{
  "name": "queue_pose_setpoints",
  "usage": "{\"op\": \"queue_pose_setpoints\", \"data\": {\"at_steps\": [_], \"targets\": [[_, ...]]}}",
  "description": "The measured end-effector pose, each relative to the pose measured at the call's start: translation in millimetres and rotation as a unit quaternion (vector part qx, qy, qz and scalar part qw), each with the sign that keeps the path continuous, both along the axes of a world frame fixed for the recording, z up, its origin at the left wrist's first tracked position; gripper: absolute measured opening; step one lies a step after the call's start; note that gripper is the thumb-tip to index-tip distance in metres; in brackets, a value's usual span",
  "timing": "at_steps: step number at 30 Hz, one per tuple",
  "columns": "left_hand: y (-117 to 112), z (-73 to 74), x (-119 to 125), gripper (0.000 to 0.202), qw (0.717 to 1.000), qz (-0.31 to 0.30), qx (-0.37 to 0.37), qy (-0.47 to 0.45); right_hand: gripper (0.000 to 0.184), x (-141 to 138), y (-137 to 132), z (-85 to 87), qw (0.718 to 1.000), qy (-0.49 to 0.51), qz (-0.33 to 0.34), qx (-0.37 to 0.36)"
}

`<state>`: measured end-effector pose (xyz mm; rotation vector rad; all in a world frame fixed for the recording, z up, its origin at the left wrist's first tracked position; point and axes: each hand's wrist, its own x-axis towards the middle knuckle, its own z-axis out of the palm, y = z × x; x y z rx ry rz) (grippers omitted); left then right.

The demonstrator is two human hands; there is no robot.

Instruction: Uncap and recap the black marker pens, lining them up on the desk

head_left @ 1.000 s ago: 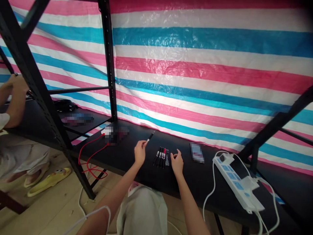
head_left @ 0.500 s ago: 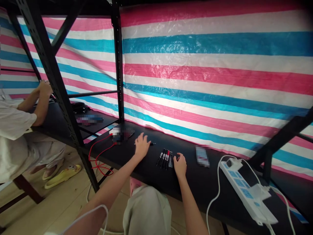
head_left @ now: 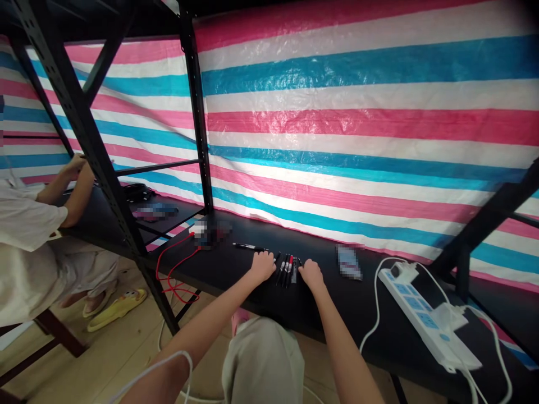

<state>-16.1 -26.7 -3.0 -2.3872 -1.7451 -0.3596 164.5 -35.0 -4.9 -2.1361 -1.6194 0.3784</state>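
A row of black pens [head_left: 285, 271], one with a red band, lies side by side on the black shelf top. At the left end of this row, my left hand [head_left: 263, 267] is closed, its fingertips on the outermost pen. My right hand [head_left: 312, 275] is closed at the right end, thumb and fingers against a dark pen [head_left: 300, 262] that is mostly covered. A single black-and-silver pen [head_left: 250, 247] lies apart, behind and to the left of my left hand.
A white power strip [head_left: 425, 320] with plugs and cables lies at the right. A blurred packet [head_left: 348, 262] is behind my right hand. Red cable [head_left: 170, 280] hangs over the front edge at left. Beyond the black post [head_left: 90, 151], another person's arms [head_left: 78, 191] rest at the shelf.
My left hand has left the lone pen, come down and right to the row, and closed. My right hand has closed its fingers at the row's right side. The view has shifted slightly.
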Motion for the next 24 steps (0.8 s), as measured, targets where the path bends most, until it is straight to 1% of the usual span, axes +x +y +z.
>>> {"op": "queue_pose_setpoints", "data": {"at_steps": [2, 4, 6, 8, 11, 15, 18, 20, 22, 24], "targets": [[0.4, 3.8, -11.5, 0.014, 1.000, 0.012, 0.021, 0.014, 0.012, -0.8, 0.6, 3.1, 1.000, -0.001, -0.008, -0.010], [2.7, 5.4, -28.1, 0.015, 0.996, 0.022, 0.071, 0.054, 0.014, 0.7, -1.1, 3.6, 1.000, -0.002, -0.006, -0.015], [7.5, 4.5, -46.4, 0.018, 0.992, -0.017, 0.092, 0.085, 0.015, 3.6, -5.5, 1.4, 1.000, -0.012, 0.003, -0.015], [14.8, 2.0, -62.0, 0.019, 0.990, -0.047, 0.083, 0.108, 0.016, 6.0, -11.8, -2.8, 0.999, -0.047, 0.016, 0.007], [28.3, -1.7, -75.3, 0.020, 0.990, -0.037, 0.062, 0.119, 0.019, 6.8, -20.1, -9.3, 0.993, -0.097, 0.031, 0.060], [45.3, -4.3, -81.8, 0.020, 0.992, -0.032, 0.057, 0.109, 0.019, 7.0, -23.1, -12.7, 0.993, -0.083, 0.029, 0.081], [54.0, -4.9, -85.1, 0.021, 0.993, -0.028, 0.064, 0.096, 0.022, 11.7, -20.0, -13.0, 0.994, -0.025, 0.016, 0.109], [56.7, -5.2, -84.2, 0.020, 0.993, -0.031, 0.074, 0.083, 0.025, 17.6, -15.2, -14.1, 0.990, 0.042, 0.000, 0.135], [56.6, -5.9, -78.1, 0.019, 0.994, -0.041, 0.086, 0.056, 0.029, 24.2, -7.6, -16.4, 0.977, 0.132, -0.031, 0.166], [53.6, -6.9, -66.1, 0.019, 0.993, -0.060, 0.098, 0.011, 0.032, 29.3, 1.7, -19.2, 0.949, 0.235, -0.058, 0.202]]}}
